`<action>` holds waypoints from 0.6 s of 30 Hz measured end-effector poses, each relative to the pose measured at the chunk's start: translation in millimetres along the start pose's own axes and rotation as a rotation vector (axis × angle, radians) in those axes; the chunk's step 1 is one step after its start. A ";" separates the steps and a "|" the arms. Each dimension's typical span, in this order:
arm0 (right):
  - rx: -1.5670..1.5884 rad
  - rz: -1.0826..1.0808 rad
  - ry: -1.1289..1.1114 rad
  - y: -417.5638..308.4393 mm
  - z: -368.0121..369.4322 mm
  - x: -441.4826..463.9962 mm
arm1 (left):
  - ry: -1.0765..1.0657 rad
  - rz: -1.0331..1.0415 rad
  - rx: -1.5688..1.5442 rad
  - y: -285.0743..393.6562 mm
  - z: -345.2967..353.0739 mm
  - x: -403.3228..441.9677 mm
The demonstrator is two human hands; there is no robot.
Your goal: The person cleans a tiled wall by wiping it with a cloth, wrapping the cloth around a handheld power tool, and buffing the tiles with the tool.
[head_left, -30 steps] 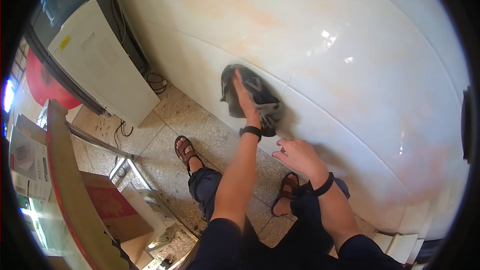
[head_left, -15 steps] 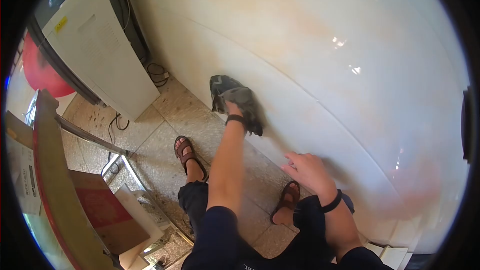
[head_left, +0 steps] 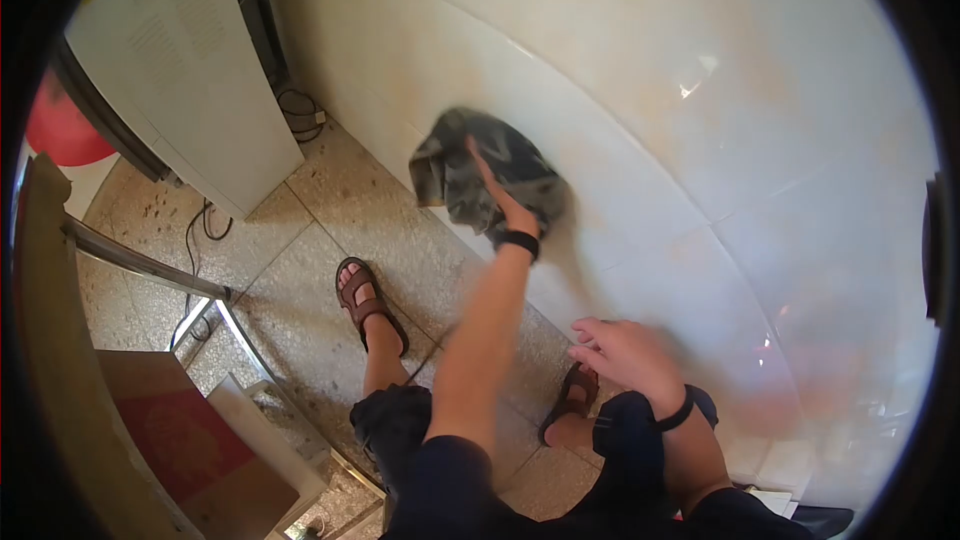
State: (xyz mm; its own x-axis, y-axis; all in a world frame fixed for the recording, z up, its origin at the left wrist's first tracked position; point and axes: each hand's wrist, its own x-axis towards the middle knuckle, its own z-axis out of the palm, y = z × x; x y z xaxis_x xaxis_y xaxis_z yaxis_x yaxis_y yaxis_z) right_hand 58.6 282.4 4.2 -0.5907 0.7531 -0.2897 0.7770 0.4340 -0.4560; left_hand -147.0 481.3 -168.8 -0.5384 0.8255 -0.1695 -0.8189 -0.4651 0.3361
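A dark grey patterned cloth (head_left: 455, 175) lies against the lower part of the glossy tiled wall (head_left: 620, 60). My left hand (head_left: 500, 190) presses on it, palm flat and fingers stretched out, with a black band at the wrist. Lower right, my right hand (head_left: 625, 352) is held near the wall with its fingers loosely bent and apart, and nothing shows in it. A black band is round that wrist too.
A white appliance (head_left: 180, 70) stands at the upper left, with black cables (head_left: 207, 225) on the speckled floor (head_left: 300, 270). At the lower left are a metal frame (head_left: 235, 335) and a cardboard box (head_left: 190, 440). My sandalled feet show below.
The view has shifted. Half a second ago my left hand was lower, partly hidden by the cloth; now it is higher along the wall, flat on the spread cloth. My right hand has hardly moved.
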 end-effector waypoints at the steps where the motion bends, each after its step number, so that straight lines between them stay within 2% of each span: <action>1: -0.005 0.000 0.003 1.0 2.4 6.3 | 0.016 0.053 0.041 -10.7 12.1 -29.4; 4: -0.191 0.044 -0.066 -0.4 1.7 18.7 | -0.023 0.096 0.128 -44.2 24.4 -90.2; 8: -0.145 0.042 -0.056 -23.1 4.1 12.3 | -0.154 0.196 0.315 -23.8 19.5 -59.7; 10: -0.080 0.028 -0.042 -19.2 7.4 2.6 | -0.166 0.121 0.241 -10.4 6.1 -22.7; 13: -0.054 0.040 -0.068 -11.8 10.2 -20.7 | -0.045 -0.019 0.169 -11.7 -27.3 11.1; 15: -0.280 0.047 -0.115 -14.4 -2.9 -22.5 | 0.024 -0.004 0.171 -17.0 -35.1 1.1; 18: -0.091 0.070 -0.103 -12.7 -10.6 -21.9 | 0.052 0.032 0.201 -36.5 -26.9 -47.4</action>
State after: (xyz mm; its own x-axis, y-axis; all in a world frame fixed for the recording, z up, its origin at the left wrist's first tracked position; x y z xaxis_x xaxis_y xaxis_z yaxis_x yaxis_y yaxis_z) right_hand 64.0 265.6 25.2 -0.5495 0.7308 -0.4049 0.8311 0.4283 -0.3549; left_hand -96.9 450.5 -197.9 -0.5776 0.7910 -0.2016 -0.7477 -0.4135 0.5196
